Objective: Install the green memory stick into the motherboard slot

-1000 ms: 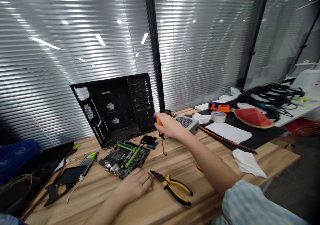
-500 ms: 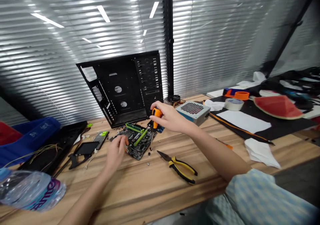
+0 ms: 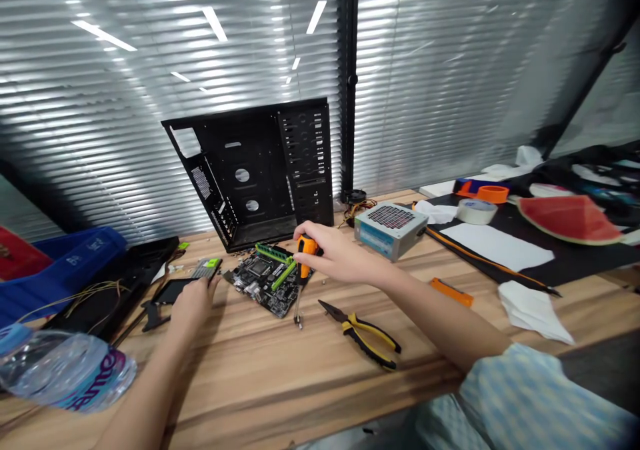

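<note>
My right hand (image 3: pixel 335 253) is wrapped round the orange and black handle of a screwdriver (image 3: pixel 307 245). Its shaft slants down past the right edge of a motherboard (image 3: pixel 263 293), and its tip is beside a small screw (image 3: pixel 299 321) on the table. Green memory sticks (image 3: pixel 284 275) stand in the board. My left hand (image 3: pixel 193 303) is left of the board, over a black frame (image 3: pixel 173 291) and next to a grey metal part with a green label (image 3: pixel 207 268). Its thumb is apart from the fingers, whose tips are partly hidden; nothing shows in it.
An open black computer case (image 3: pixel 255 170) stands behind the board. Yellow-handled pliers (image 3: pixel 363 333) lie in front, right of the screw. A power supply (image 3: pixel 390 227) is at back right, an orange piece (image 3: pixel 451 293) beside my right forearm, and a water bottle (image 3: pixel 65 370) at left.
My left hand has moved left, from the motherboard's edge to the black frame and grey part. My right hand still holds the screwdriver, its tip now lower, by the screw. The view has shifted slightly.
</note>
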Tool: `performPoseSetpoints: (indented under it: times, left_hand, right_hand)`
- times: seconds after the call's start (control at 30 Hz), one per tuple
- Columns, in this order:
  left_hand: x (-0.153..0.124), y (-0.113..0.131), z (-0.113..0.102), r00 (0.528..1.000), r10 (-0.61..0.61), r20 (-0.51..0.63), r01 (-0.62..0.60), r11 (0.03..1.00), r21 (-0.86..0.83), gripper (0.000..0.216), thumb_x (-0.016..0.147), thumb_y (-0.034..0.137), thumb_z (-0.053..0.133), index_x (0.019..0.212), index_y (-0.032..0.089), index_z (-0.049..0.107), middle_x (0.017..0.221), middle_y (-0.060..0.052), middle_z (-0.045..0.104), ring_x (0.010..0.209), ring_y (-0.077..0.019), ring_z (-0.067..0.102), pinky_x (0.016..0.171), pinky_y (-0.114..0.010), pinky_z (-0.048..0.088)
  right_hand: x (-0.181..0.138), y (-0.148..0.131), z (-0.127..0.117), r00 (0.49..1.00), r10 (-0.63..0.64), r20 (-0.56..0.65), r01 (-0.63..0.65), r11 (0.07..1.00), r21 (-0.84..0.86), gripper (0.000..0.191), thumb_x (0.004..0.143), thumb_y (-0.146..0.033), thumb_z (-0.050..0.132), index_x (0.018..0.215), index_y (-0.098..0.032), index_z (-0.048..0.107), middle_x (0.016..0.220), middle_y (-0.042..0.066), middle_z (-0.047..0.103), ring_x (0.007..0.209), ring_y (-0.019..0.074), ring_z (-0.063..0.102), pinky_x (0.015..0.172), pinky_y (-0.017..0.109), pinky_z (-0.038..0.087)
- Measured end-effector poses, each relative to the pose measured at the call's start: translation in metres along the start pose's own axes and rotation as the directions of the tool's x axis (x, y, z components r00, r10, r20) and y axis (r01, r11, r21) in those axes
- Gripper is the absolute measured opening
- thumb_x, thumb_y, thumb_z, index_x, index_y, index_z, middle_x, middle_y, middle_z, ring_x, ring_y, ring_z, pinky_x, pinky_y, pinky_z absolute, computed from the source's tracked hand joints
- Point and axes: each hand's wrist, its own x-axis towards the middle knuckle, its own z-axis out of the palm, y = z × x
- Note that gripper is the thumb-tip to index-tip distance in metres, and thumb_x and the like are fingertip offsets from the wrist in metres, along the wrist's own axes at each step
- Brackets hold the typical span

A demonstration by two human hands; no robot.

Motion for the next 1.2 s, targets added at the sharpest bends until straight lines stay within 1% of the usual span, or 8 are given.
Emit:
performPoseSetpoints:
  times: [0.13, 0.27, 0.4, 0.63, 0.83, 0.97, 1.13, 1.2]
  left_hand:
    - [0.0, -0.002, 0.002, 0.999, -0.013, 0.053, 0.01, 0.998, 0.061, 0.056, 0.1, 0.047, 0.025, 0.099, 0.009, 0.066, 0.097, -0.024, 0.071, 0.095, -0.0362, 0.069, 0.076, -0.039, 0.052]
    - [0.003, -0.005, 0.011, 0.996, -0.041, 0.077, 0.032, 0.993, 0.113, 0.055, 0.1, 0.044, 0.024, 0.104, 0.009, 0.065, 0.1, -0.023, 0.07, 0.098, -0.0355, 0.069, 0.08, -0.04, 0.053]
    - [0.006, -0.007, 0.017, 0.992, -0.054, 0.111, 0.039, 0.991, 0.131, 0.054, 0.1, 0.044, 0.025, 0.109, 0.008, 0.065, 0.102, -0.023, 0.069, 0.101, -0.0357, 0.068, 0.083, -0.042, 0.053]
    - [0.007, -0.007, 0.021, 0.994, -0.063, 0.091, 0.051, 0.99, 0.128, 0.053, 0.098, 0.044, 0.029, 0.107, 0.008, 0.067, 0.102, -0.023, 0.07, 0.098, -0.0342, 0.069, 0.082, -0.041, 0.053]
    - [0.009, -0.004, 0.022, 0.991, -0.059, 0.122, 0.045, 0.992, 0.121, 0.052, 0.098, 0.044, 0.03, 0.108, 0.009, 0.067, 0.105, -0.023, 0.069, 0.1, -0.033, 0.068, 0.081, -0.039, 0.053]
    - [0.009, -0.003, 0.022, 0.99, -0.053, 0.133, 0.037, 0.992, 0.121, 0.053, 0.099, 0.044, 0.029, 0.109, 0.009, 0.067, 0.106, -0.023, 0.069, 0.101, -0.0345, 0.068, 0.08, -0.041, 0.053]
    - [0.003, 0.004, 0.015, 0.992, -0.049, 0.116, 0.031, 0.987, 0.157, 0.056, 0.098, 0.051, 0.03, 0.109, 0.008, 0.066, 0.105, -0.022, 0.069, 0.1, -0.0356, 0.068, 0.077, -0.041, 0.053]
    - [-0.003, 0.01, 0.006, 0.997, -0.044, 0.059, 0.031, 0.979, 0.201, 0.056, 0.098, 0.052, 0.033, 0.108, 0.008, 0.066, 0.104, -0.022, 0.069, 0.099, -0.0361, 0.068, 0.077, -0.041, 0.052]
  right_hand:
    - [-0.001, -0.001, -0.001, 0.998, 0.022, 0.055, -0.023, 1.0, 0.017, 0.02, 0.092, -0.029, 0.059, 0.108, -0.02, 0.052, 0.097, 0.003, 0.063, 0.081, 0.0144, 0.052, 0.073, 0.025, 0.039]
    - [0.001, 0.004, -0.005, 0.992, 0.081, 0.097, -0.079, 0.997, -0.026, 0.02, 0.091, -0.028, 0.06, 0.107, -0.02, 0.053, 0.093, 0.002, 0.063, 0.078, 0.0144, 0.051, 0.071, 0.025, 0.038]
    - [0.003, 0.012, -0.012, 0.989, 0.119, 0.093, -0.11, 0.989, -0.094, 0.019, 0.09, -0.026, 0.06, 0.107, -0.02, 0.053, 0.092, 0.003, 0.063, 0.079, 0.0152, 0.052, 0.072, 0.025, 0.038]
    - [0.003, 0.022, -0.022, 0.982, 0.172, 0.074, -0.155, 0.969, -0.192, 0.019, 0.09, -0.023, 0.058, 0.108, -0.018, 0.053, 0.093, 0.004, 0.062, 0.084, 0.0179, 0.055, 0.075, 0.027, 0.039]
    - [0.002, 0.031, -0.028, 0.987, 0.153, 0.041, -0.141, 0.968, -0.207, 0.018, 0.09, -0.023, 0.057, 0.107, -0.019, 0.053, 0.097, 0.005, 0.061, 0.086, 0.019, 0.057, 0.076, 0.028, 0.04]
    - [0.003, 0.034, -0.025, 0.993, 0.116, 0.03, -0.108, 0.976, -0.188, 0.019, 0.09, -0.025, 0.057, 0.108, -0.019, 0.053, 0.096, 0.005, 0.061, 0.085, 0.0187, 0.057, 0.076, 0.028, 0.04]
    - [0.005, 0.03, -0.016, 0.996, 0.092, 0.013, -0.089, 0.983, -0.161, 0.019, 0.089, -0.025, 0.058, 0.105, -0.019, 0.051, 0.09, 0.003, 0.06, 0.08, 0.0171, 0.055, 0.074, 0.028, 0.039]
    - [0.005, 0.026, -0.014, 0.994, 0.103, 0.031, -0.098, 0.987, -0.13, 0.018, 0.089, -0.024, 0.057, 0.105, -0.019, 0.05, 0.087, 0.002, 0.06, 0.079, 0.0166, 0.054, 0.073, 0.027, 0.039]
